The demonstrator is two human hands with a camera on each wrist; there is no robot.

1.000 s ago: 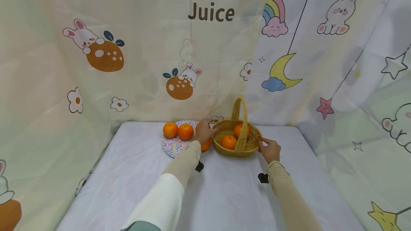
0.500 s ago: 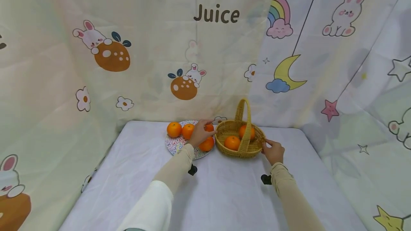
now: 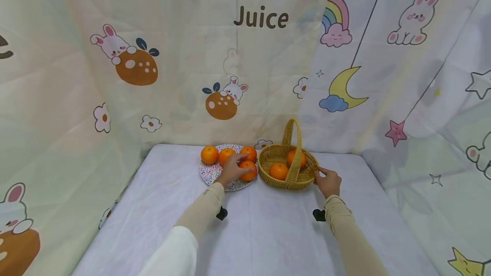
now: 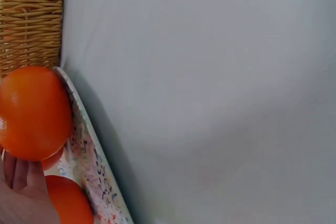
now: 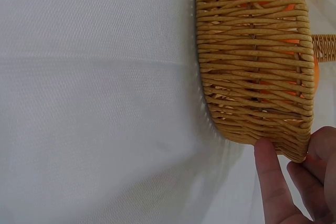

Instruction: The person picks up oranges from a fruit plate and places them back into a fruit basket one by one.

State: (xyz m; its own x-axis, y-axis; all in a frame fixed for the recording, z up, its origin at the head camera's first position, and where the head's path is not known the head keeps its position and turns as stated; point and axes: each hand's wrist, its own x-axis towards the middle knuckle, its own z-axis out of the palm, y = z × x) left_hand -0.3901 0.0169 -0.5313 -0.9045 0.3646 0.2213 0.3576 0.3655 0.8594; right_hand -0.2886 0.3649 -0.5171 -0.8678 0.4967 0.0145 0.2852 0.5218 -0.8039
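In the head view a yellow wicker basket with a tall handle stands at the back of the table, two oranges inside. My right hand pinches its right rim, thumb at the top edge and fingers against the outer weave. Left of the basket lies a speckled plate bearing several oranges. Over the plate, my left hand has its fingers spread at the front right orange. The left wrist view shows extended fingers beside an orange; whether they touch it I cannot tell.
A white cloth covers the table. Behind it hangs a printed curtain close to the table's back edge. The plate's right edge lies close to the basket's left side.
My left hand has moved left and toward me, from the basket's left rim to the front right orange on the plate. The right hand stays on the basket. The head view has shifted slightly.
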